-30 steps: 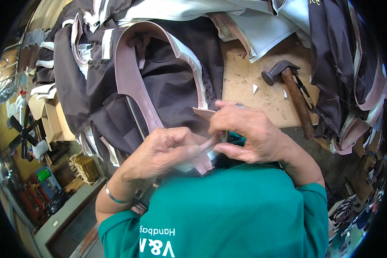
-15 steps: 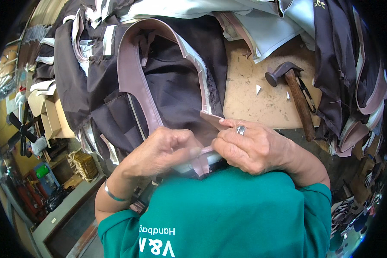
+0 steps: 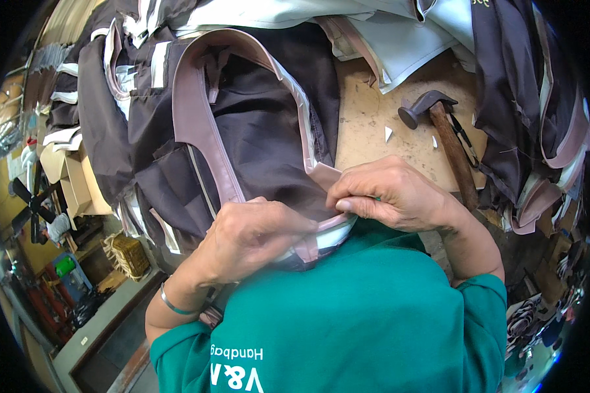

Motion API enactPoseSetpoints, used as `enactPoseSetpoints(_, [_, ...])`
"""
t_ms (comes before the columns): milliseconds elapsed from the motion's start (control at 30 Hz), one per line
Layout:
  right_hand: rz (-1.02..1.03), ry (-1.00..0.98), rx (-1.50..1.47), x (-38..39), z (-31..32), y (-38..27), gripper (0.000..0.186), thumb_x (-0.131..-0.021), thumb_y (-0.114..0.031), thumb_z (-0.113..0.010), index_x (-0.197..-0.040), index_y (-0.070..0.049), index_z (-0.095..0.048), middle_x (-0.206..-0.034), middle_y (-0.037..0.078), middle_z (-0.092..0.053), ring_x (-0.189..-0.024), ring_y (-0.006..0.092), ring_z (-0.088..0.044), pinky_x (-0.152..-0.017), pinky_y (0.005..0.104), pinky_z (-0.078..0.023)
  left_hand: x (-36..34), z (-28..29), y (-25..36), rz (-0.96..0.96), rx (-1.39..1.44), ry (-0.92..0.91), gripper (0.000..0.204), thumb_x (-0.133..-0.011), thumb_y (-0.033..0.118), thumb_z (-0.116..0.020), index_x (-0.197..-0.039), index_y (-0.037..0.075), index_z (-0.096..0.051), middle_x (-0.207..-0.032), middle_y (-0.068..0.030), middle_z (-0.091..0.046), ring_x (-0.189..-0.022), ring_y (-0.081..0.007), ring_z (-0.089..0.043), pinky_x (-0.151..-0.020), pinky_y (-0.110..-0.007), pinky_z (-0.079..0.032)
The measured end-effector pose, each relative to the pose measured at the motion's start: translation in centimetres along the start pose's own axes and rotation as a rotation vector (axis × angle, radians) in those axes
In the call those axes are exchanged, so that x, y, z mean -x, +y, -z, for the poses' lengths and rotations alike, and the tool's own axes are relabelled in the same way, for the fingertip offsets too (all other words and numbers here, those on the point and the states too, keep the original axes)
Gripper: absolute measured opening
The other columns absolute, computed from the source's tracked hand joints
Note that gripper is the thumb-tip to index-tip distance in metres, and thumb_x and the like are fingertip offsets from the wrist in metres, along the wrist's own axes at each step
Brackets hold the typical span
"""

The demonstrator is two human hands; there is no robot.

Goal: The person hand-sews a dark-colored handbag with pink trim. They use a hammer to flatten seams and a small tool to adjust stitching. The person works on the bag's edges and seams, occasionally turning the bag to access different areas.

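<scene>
Two hands [image 3: 390, 196], white shirt lettering [image 3: 236, 376]

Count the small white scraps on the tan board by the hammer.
2: a pointed scrap left of the hammer, below its head, and a smaller scrap just left of its handle. Others may be hidden under the dark fabric.

A tan worktop [image 3: 364, 134] carries a hammer [image 3: 453, 156], white scraps [image 3: 389, 134] and pink-edged dark fabric [image 3: 259, 141].
</scene>
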State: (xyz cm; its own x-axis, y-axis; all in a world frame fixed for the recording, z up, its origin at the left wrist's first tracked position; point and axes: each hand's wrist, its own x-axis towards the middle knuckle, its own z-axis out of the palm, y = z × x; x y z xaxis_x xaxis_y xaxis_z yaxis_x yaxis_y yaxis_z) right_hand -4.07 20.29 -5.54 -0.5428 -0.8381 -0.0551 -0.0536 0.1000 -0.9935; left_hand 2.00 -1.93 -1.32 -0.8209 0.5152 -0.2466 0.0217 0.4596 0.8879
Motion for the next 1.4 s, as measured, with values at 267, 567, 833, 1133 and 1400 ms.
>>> enactPoseSetpoints(267, [0.041,-0.142,0.063,-0.2,-0.1,0.2,0.012,-0.079,-0.011,-0.058,-0.08,0.001,-0.057,-0.071,0.017,-0.055,-0.069,0.0351,-0.055,-0.064,0.0406,-0.043,0.3,-0.4,0.1,-0.126,-0.159,-0.013,0.026,-0.063,-0.004,-0.063,-0.087,0.005,-0.066,-0.078,-0.0066,-0.066,-0.073,-0.0202,-0.064,-0.066,-0.029,-0.049])
enactPoseSetpoints(567, [0.064,-0.169,0.156,-0.4,-1.0,-0.2,0.018,-0.078,-0.015,-0.059,-0.074,0.001,-0.052,-0.071,0.015,-0.054,-0.071,0.034,-0.054,-0.064,0.0404,-0.043,0.4,-0.6,0.0,-0.182,-0.159,0.003,0.025,-0.063,-0.001,-0.064,-0.087,0.005,-0.066,-0.078,-0.0057,-0.065,-0.075,-0.0194,-0.064,-0.065,-0.03,-0.048])
enactPoseSetpoints(833, [0.146,-0.177,0.115,0.5,-0.2,1.0,0.011,-0.078,-0.009,-0.056,-0.084,0.0,-0.054,-0.077,0.013,-0.054,-0.077,0.0323,-0.055,-0.068,0.039,-0.044,0.1,-0.9,-0.3,-0.239,-0.179,0.043,0.019,-0.069,0.002,-0.062,-0.088,0.005,-0.062,-0.075,-0.0046,-0.063,-0.066,-0.0189,-0.061,-0.06,-0.029,-0.045])
enactPoseSetpoints(1133, [0.011,-0.116,0.009,0.4,0.4,0.4,0.015,-0.078,-0.01,-0.057,-0.09,-0.002,-0.058,-0.08,0.014,-0.059,-0.076,0.0311,-0.058,-0.067,0.0366,-0.046,0.4,-0.8,-0.2,-0.141,-0.142,0.044,0.028,-0.062,-0.006,-0.063,-0.086,0.006,-0.065,-0.078,-0.0068,-0.065,-0.072,-0.0185,-0.064,-0.065,-0.029,-0.048])
enactPoseSetpoints(1400, [0.043,-0.127,0.119,-0.1,-0.6,0.1,0.013,-0.076,-0.014,-0.06,-0.077,-0.002,-0.055,-0.071,0.015,-0.057,-0.07,0.0332,-0.056,-0.061,0.0405,-0.043,0.2,-1.0,0.2,-0.17,-0.149,0.054,0.022,-0.065,-0.003,-0.065,-0.086,0.005,-0.065,-0.077,-0.0067,-0.065,-0.071,-0.0181,-0.064,-0.064,-0.028,-0.047])
